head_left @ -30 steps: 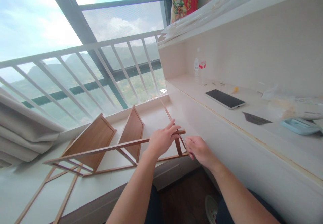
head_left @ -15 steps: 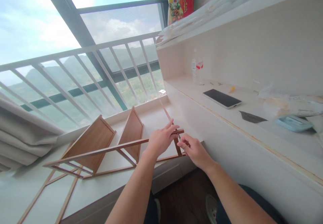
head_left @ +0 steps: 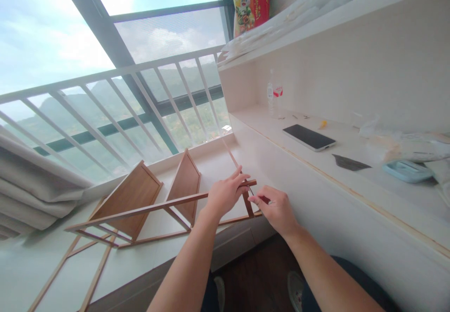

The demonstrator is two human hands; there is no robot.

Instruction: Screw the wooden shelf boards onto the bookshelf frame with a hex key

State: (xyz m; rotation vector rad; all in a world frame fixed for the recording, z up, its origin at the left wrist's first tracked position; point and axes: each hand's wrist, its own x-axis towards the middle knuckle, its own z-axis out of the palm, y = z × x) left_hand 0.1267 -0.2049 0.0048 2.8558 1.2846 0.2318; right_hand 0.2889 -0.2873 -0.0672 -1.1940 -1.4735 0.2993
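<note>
Wooden rack (head_left: 147, 204) lying on its side on the window ledge (head_left: 42, 260), partly assembled, corner joint under work.

Two shelf panels (head_left: 131, 197) already fixed between the thin rails, standing tilted at about 10 o'clock from the hands; more loose frame rails (head_left: 66, 267) flat on the ledge at 8 o'clock, not yet joined, so probably about halfway. Left hand (head_left: 225, 194) closed around the long upper rail just at the corner, index finger stretched out along it. Right hand (head_left: 277, 209) at 3 o'clock of the left one, thumb and fingers pinched on a small thin tool (head_left: 262, 199) with a reddish part, tip at the joint; screw itself too small to see. Farther out at 2 o'clock, on the desk shelf (head_left: 351, 190): phone (head_left: 308, 137), water bottle (head_left: 270, 97), blue case (head_left: 408, 171).
</note>
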